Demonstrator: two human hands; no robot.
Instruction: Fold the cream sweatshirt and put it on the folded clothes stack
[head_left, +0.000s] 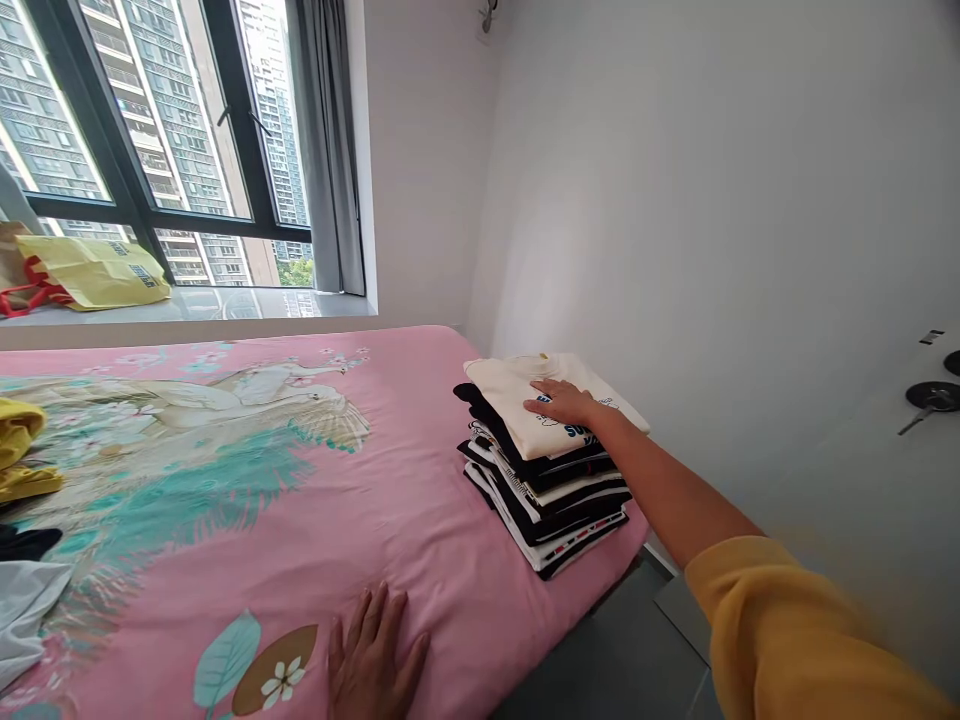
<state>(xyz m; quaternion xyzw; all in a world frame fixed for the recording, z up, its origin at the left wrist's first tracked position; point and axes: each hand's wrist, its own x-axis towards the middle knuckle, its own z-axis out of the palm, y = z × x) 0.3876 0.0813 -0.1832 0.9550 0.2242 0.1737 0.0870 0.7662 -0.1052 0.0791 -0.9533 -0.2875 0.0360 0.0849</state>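
Observation:
A stack of folded clothes [544, 495] in black, white and cream sits at the right edge of the bed. Its top piece is a cream shirt with blue print [517, 395]. My right hand [562, 402] lies flat on that top shirt, fingers stretched out, arm reaching from the lower right in a yellow sleeve. My left hand [371, 660] rests palm down on the pink bedsheet [420, 470] near the front edge, fingers spread, holding nothing.
Unfolded clothes lie at the bed's left: a yellow garment [19, 450], a black one [26, 542] and a white one [22, 610]. A yellow bag [94, 270] sits on the window sill. A white wall runs close along the right, with a door handle [930, 398].

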